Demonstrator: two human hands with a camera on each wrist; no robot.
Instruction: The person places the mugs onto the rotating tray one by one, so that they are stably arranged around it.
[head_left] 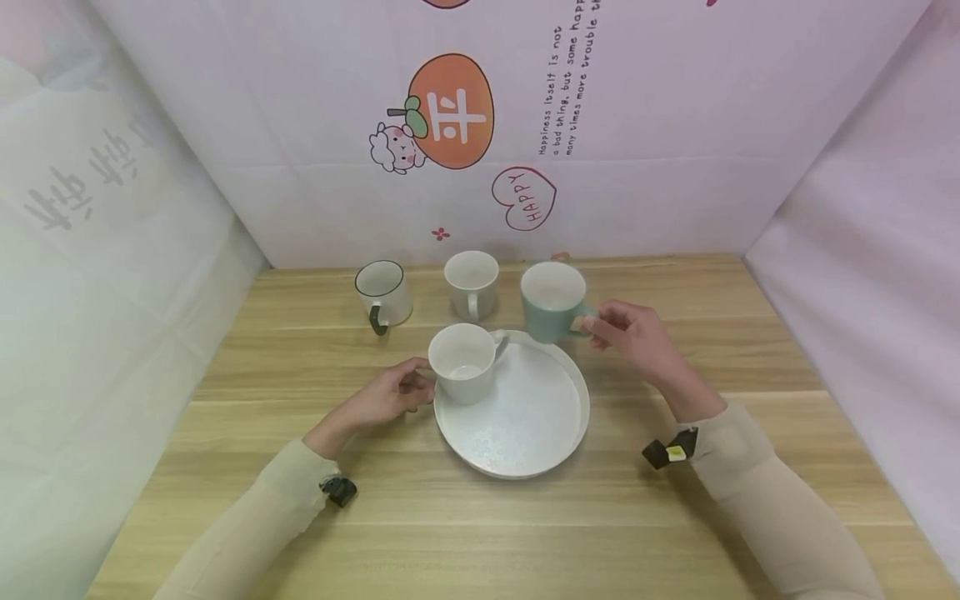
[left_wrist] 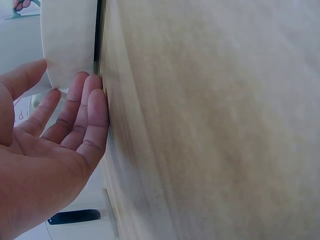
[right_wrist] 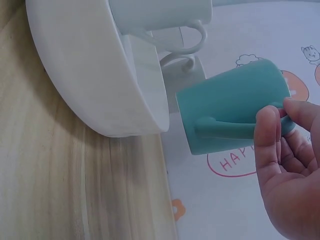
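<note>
By its handle, my right hand (head_left: 633, 333) pinches a teal mug (head_left: 551, 325) with a white inside, between thumb and fingers. In the right wrist view the mug (right_wrist: 230, 100) hangs tilted and off the table, close to the tray's far rim. A plain white cup (head_left: 461, 385) stands upright on the left part of a round white tray (head_left: 525, 417), its handle turned to the back right. My left hand (head_left: 390, 393) is at the tray's left edge. In the left wrist view its fairly straight fingertips (left_wrist: 97, 100) meet the tray's side wall (left_wrist: 70, 40).
Behind the tray stand a white mug with a black rim and handle (head_left: 386, 304) and a white cup (head_left: 474, 292), handle facing forward. The wooden table (head_left: 480, 550) ends at a printed white cloth wall (head_left: 337, 208), with more cloth at both sides.
</note>
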